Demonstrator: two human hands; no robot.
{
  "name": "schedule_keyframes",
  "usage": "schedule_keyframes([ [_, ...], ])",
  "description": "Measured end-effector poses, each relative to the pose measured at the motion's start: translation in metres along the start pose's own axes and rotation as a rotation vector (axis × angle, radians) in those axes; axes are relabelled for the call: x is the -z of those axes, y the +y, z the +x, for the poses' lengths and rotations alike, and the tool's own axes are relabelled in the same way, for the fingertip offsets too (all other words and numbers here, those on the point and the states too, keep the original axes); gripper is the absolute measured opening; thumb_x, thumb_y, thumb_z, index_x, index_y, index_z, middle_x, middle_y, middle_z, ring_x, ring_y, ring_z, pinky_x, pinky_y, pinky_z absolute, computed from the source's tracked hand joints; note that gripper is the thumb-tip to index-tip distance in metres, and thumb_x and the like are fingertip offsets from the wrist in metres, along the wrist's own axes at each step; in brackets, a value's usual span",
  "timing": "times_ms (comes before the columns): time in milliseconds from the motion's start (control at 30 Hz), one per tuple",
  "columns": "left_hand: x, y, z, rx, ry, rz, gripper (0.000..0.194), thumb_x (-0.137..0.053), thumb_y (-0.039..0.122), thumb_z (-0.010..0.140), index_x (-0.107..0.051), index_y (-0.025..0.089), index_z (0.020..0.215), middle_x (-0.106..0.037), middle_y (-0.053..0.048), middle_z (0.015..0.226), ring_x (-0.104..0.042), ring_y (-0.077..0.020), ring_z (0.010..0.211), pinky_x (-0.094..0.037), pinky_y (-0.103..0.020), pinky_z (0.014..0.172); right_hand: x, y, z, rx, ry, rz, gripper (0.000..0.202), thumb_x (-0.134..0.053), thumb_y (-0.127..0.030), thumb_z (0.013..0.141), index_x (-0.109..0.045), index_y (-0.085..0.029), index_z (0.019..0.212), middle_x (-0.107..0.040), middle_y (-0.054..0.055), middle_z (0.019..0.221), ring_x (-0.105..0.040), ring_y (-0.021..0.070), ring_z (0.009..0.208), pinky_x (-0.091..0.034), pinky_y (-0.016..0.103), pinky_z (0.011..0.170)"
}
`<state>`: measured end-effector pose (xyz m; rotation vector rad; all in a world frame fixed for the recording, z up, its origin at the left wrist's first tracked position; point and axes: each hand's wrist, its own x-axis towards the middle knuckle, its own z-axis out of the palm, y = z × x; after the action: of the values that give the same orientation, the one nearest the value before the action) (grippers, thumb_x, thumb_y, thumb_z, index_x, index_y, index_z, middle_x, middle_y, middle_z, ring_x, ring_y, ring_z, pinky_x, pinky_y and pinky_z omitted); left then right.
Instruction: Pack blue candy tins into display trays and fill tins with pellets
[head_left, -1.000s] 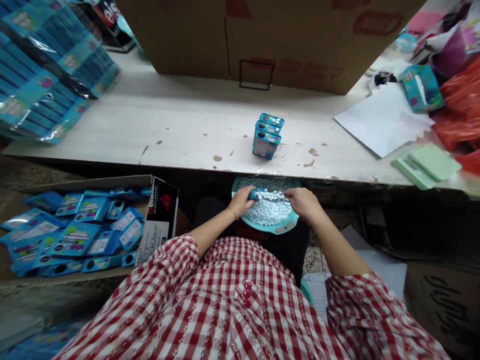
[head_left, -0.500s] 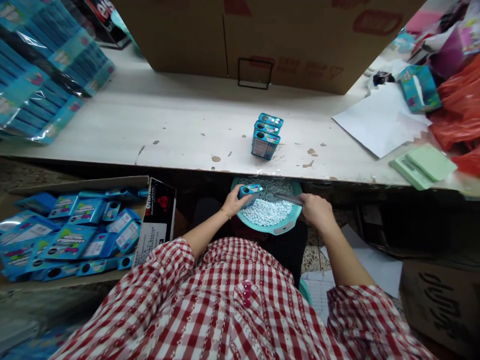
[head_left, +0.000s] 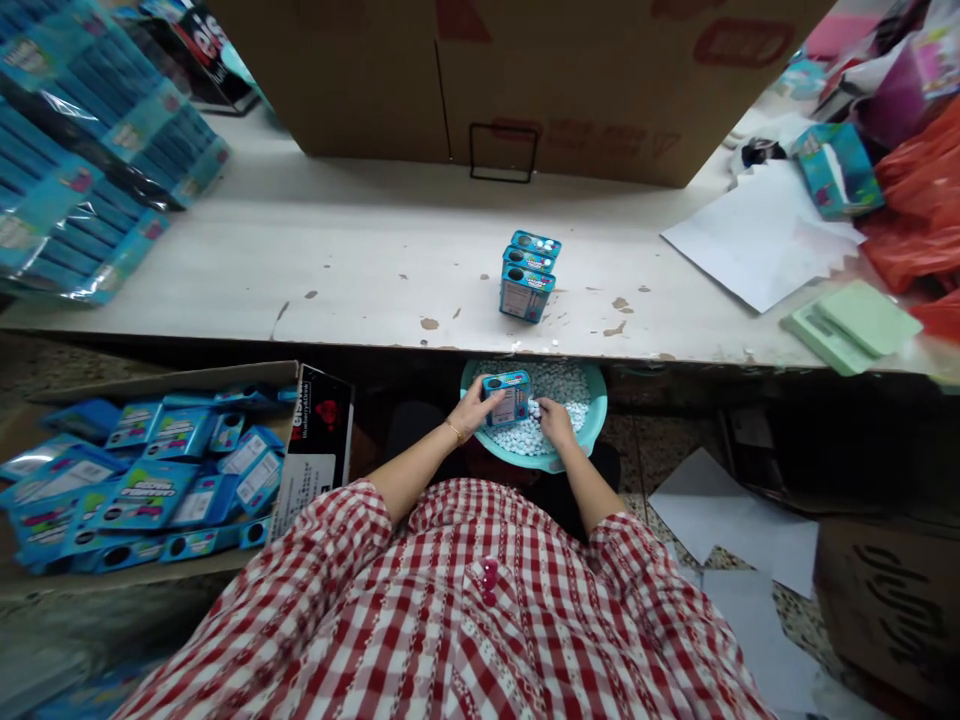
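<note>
Upright over the basin, a small blue candy box (head_left: 511, 402) is gripped by my left hand (head_left: 474, 408), thumb across its printed side. My right hand (head_left: 556, 424) is closed beside that box, fingers wrapped round a scoop mostly hidden by the hand. A few white pieces show at the scoop's end, close to the box. Below both hands, a turquoise basin (head_left: 597, 412) in my lap holds many small white candies (head_left: 564, 380). On the table ahead, three similar blue boxes (head_left: 527, 292) stand in a row, white pieces on the rear one's top.
An open carton (head_left: 289, 500) with many blue boxes lies at left. Wrapped blue packs (head_left: 82, 180) stand at the table's left. A big cardboard box (head_left: 570, 90) stands behind. Paper (head_left: 757, 235), a green scale (head_left: 855, 322) and a red bag (head_left: 922, 210) are at right.
My right hand has moved left across the basin with the scoop, up to the box. My left hand has tilted the box so more of its side shows.
</note>
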<state>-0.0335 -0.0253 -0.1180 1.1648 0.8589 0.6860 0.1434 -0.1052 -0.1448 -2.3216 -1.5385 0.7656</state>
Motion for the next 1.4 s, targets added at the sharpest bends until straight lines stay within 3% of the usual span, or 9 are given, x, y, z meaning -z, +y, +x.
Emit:
schedule_keyframes([
  [167, 0.025, 0.020, -0.009, -0.200, 0.033, 0.314, 0.040, -0.061, 0.041, 0.074, -0.049, 0.017, 0.103, -0.057, -0.002, 0.090, -0.054, -0.0156, 0.086, -0.043, -0.030, 0.084, 0.035, 0.027, -0.014, -0.042, 0.006, 0.084, 0.034, -0.037, -0.017, 0.081, -0.066, -0.019, 0.098, -0.068, 0.006, 0.093, -0.060, 0.0179, 0.085, -0.044, 0.024, 0.073],
  [300, 0.024, 0.021, -0.009, -0.245, 0.055, 0.489, 0.039, -0.062, 0.037, 0.072, -0.050, 0.017, 0.104, -0.057, -0.002, 0.089, -0.055, -0.0166, 0.083, -0.043, -0.030, 0.081, 0.078, 0.030, -0.029, -0.024, 0.039, 0.117, 0.033, -0.039, -0.020, 0.079, -0.067, -0.020, 0.096, -0.069, 0.005, 0.089, -0.061, 0.0178, 0.082, -0.044, 0.026, 0.073],
  [533, -0.005, 0.018, -0.003, -0.312, -0.051, 0.657, 0.034, -0.063, 0.026, 0.071, -0.054, 0.019, 0.103, -0.059, -0.006, 0.102, -0.055, -0.0224, 0.097, -0.041, -0.035, 0.088, 0.143, -0.028, -0.039, 0.063, -0.090, -0.079, 0.033, -0.043, -0.020, 0.078, -0.069, -0.025, 0.097, -0.070, 0.004, 0.088, -0.062, 0.0190, 0.083, -0.043, 0.025, 0.071],
  [833, -0.011, 0.012, 0.000, -0.291, -0.068, 0.712, 0.035, -0.062, 0.022, 0.070, -0.055, 0.019, 0.104, -0.059, -0.008, 0.103, -0.054, -0.0250, 0.100, -0.040, -0.039, 0.090, 0.161, -0.106, -0.047, 0.075, -0.209, -0.660, 0.037, -0.040, -0.010, 0.078, -0.066, -0.022, 0.102, -0.066, 0.013, 0.099, -0.062, 0.0245, 0.090, -0.044, 0.033, 0.075],
  [933, -0.010, 0.012, 0.000, -0.294, -0.064, 0.685, 0.035, -0.062, 0.022, 0.069, -0.055, 0.020, 0.103, -0.059, -0.007, 0.103, -0.054, -0.0240, 0.099, -0.040, -0.038, 0.090, 0.165, -0.111, -0.051, 0.097, -0.194, -0.678, 0.037, -0.036, -0.010, 0.081, -0.064, -0.021, 0.102, -0.065, 0.013, 0.101, -0.062, 0.0232, 0.090, -0.044, 0.032, 0.076],
  [1033, -0.005, 0.011, -0.001, -0.301, -0.034, 0.608, 0.034, -0.063, 0.025, 0.069, -0.055, 0.019, 0.102, -0.060, -0.006, 0.101, -0.055, -0.0222, 0.096, -0.041, -0.036, 0.089, 0.171, -0.090, -0.056, 0.070, -0.147, -0.640, 0.036, -0.037, -0.012, 0.081, -0.063, -0.024, 0.103, -0.065, 0.010, 0.103, -0.062, 0.0222, 0.089, -0.044, 0.031, 0.075],
  [1167, 0.008, 0.004, -0.002, -0.210, 0.058, 0.437, 0.038, -0.067, 0.030, 0.067, -0.054, 0.019, 0.100, -0.060, -0.003, 0.092, -0.056, -0.0192, 0.089, -0.042, -0.033, 0.086, 0.153, -0.035, -0.055, -0.091, -0.122, -0.551, 0.035, -0.039, -0.015, 0.081, -0.063, -0.026, 0.105, -0.065, 0.012, 0.100, -0.062, 0.0261, 0.089, -0.044, 0.035, 0.073],
  [1267, 0.010, -0.007, 0.002, -0.049, 0.111, 0.227, 0.037, -0.067, 0.035, 0.067, -0.052, 0.018, 0.096, -0.059, -0.001, 0.086, -0.057, -0.0166, 0.083, -0.044, -0.033, 0.083, 0.106, -0.010, -0.045, -0.192, -0.159, -0.400, 0.038, -0.037, -0.010, 0.080, -0.063, -0.020, 0.106, -0.065, 0.015, 0.098, -0.062, 0.0279, 0.091, -0.044, 0.038, 0.075],
  [1400, -0.003, -0.019, 0.010, 0.124, 0.101, -0.023, 0.038, -0.068, 0.041, 0.067, -0.048, 0.018, 0.090, -0.058, 0.000, 0.083, -0.057, -0.0139, 0.080, -0.046, -0.031, 0.080, 0.034, -0.015, -0.023, -0.165, -0.131, -0.243, 0.042, -0.032, -0.014, 0.085, -0.057, -0.023, 0.116, -0.063, 0.010, 0.109, -0.059, 0.0232, 0.098, -0.044, 0.032, 0.077],
])
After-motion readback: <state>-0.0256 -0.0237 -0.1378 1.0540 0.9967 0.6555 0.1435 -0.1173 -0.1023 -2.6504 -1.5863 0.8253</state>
